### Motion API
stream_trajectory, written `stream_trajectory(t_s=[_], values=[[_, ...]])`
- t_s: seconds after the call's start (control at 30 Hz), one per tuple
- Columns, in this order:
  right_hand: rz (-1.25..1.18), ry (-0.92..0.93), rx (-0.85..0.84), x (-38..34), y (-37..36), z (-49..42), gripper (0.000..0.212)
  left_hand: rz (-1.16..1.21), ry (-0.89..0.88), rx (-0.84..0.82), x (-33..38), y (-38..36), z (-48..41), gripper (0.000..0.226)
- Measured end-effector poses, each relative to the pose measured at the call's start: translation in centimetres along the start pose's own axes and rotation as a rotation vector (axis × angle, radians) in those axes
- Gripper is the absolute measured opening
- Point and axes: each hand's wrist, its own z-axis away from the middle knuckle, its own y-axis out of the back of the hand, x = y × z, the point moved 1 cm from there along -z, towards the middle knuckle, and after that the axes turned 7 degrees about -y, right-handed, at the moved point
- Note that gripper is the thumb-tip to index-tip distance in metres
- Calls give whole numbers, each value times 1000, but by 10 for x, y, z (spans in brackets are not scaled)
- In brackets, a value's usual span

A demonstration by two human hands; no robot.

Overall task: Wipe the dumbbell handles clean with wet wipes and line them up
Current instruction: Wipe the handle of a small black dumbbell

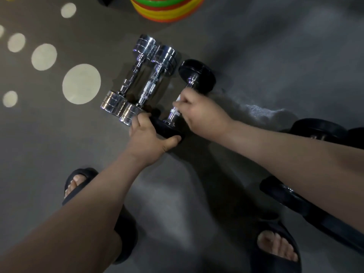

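Head view: we have the black-headed dumbbell with chrome knurled handle (197,75) lying on the grey floor (256,56), just beside two all-chrome dumbbells (149,87) set side by side. Left grip (149,136) is clenched round its near black head; right grip (199,113) is curled on the handle (174,113). We can't tell if a wet wipe sits under those fingers.

Our read: heavy, rigid, round heads, so it rolls. Chrome is slick, worse when wet; the knurl gives bite. Best hold is the knurled centre to lift, a head to steady.

No wipe pack or other container shows. More black dumbbells (319,129) lie at right, stacked coloured discs (167,8) up top.
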Motion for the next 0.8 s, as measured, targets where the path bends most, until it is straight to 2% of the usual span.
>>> stream_trajectory(t_s=[0.07,0.2,0.23,0.37,0.4,0.47,0.53,0.57,0.7,0.8], values=[[25,50,-66,4,2,0,16,-45,-2,26,-1,6,1,103],[36,-223,73,20,11,-23,13,12,-7,93,-6,13,3,96],[22,-215,71,15,8,-23,11,17,-12,105,-5,14,2,91],[-15,54,-79,-9,-7,-10,10,-45,14,103,0,15,-1,83],[-10,53,-72,-6,-8,-13,13,-55,17,97,1,15,-1,82],[-23,-76,40,8,-3,-26,17,-67,24,78,0,14,-2,82],[-29,-214,134,16,2,-34,22,-84,21,59,-1,15,-2,87],[-27,-219,139,12,2,-33,23,-95,16,48,-1,15,-2,92],[-5,-2,15,-4,-5,-19,24,-134,9,38,0,10,0,115],[68,-95,57,13,4,-34,19,-148,6,60,2,5,0,116]])
